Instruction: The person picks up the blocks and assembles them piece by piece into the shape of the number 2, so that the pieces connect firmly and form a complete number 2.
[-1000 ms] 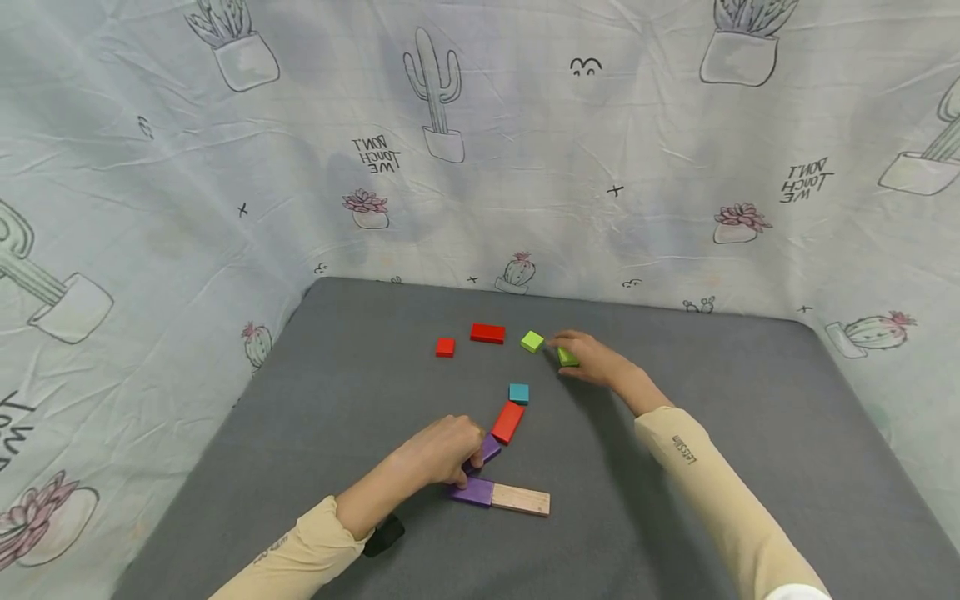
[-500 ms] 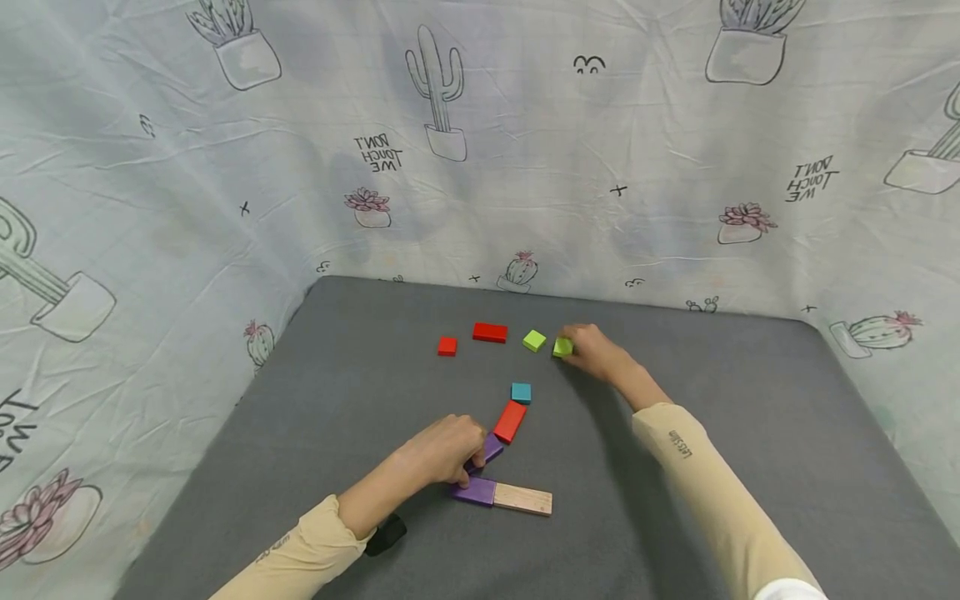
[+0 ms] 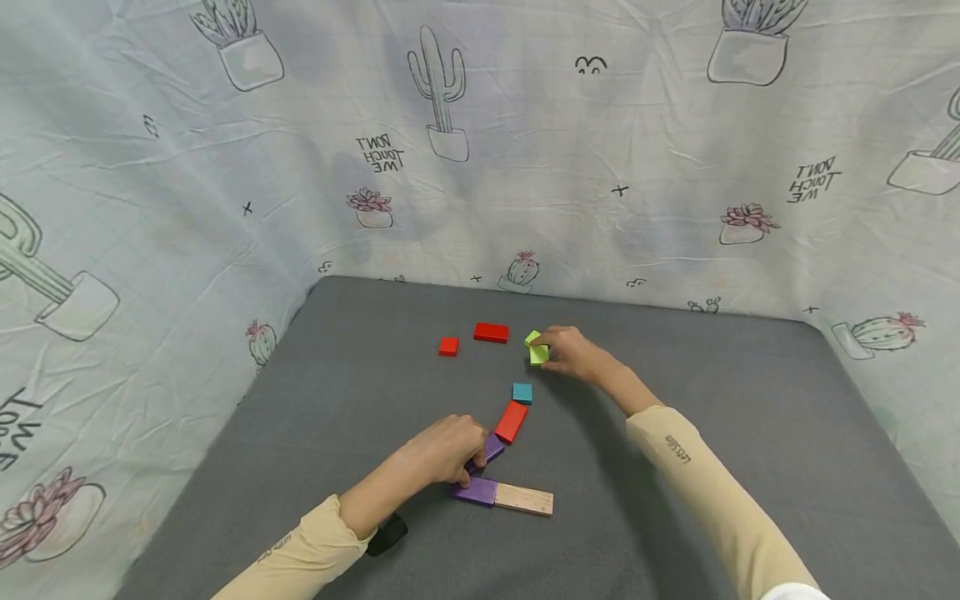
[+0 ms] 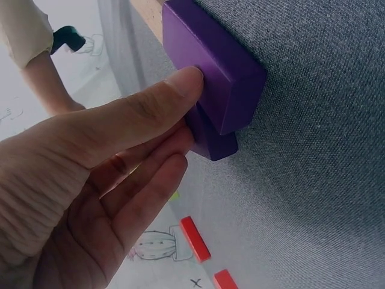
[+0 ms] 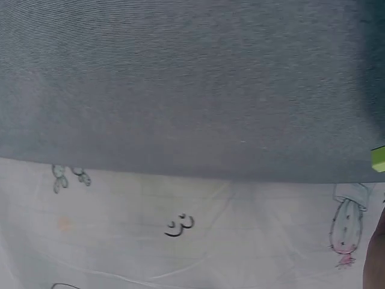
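My left hand (image 3: 446, 446) is at the left ends of two purple blocks, the nearer one (image 3: 476, 492) and the farther one (image 3: 491, 450). In the left wrist view the thumb presses on the larger-looking purple block (image 4: 207, 57), and the fingertips meet the other purple block (image 4: 212, 137) behind it. Farther back, my right hand (image 3: 576, 354) holds a lime green block (image 3: 538, 356) between thumb and fingers. Close behind that lies a second lime green block (image 3: 532, 337), partly covered by a finger. The right wrist view catches only a green block (image 5: 378, 159) at its edge.
A plain wooden block (image 3: 523, 499) adjoins the nearer purple one. A red block (image 3: 512, 422) and a small teal block (image 3: 522, 393) continue from the farther purple block. Two more reds, a small one (image 3: 448, 347) and a longer one (image 3: 491, 332), lie toward the back of the grey table (image 3: 360, 350).
My right hand has gripped the lime green block and moved it left, up against the other lime block. The left hand keeps its place on the purple blocks.
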A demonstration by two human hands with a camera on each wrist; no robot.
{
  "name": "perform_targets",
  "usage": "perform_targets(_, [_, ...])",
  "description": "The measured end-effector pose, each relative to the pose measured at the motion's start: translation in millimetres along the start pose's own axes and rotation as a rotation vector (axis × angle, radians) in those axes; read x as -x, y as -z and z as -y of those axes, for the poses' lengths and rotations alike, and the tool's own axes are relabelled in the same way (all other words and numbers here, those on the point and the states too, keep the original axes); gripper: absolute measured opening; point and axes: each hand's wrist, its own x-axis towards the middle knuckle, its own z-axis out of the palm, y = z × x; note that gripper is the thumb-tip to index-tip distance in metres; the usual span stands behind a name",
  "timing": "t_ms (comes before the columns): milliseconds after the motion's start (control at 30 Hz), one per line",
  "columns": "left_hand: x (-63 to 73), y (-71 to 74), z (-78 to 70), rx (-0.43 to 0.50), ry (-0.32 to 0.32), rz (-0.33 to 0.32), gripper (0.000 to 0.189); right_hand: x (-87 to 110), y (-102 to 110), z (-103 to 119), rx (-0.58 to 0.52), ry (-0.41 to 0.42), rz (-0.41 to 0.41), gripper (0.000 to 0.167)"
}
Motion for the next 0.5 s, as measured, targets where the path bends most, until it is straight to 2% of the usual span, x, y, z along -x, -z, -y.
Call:
perform_targets(200, [0.0, -0.2, -0.3, -0.003, 0.007, -0.001, 0.027, -6.4, -4.1, 8.0, 0.033, 0.041, 0.049, 0.036])
perform_targets(500, [0.4, 0.4, -2.4, -0.022, 0.002, -0.002, 0.028, -8.0, -8.8, 11.6, 0.074, 0.096, 0.059, 0.035])
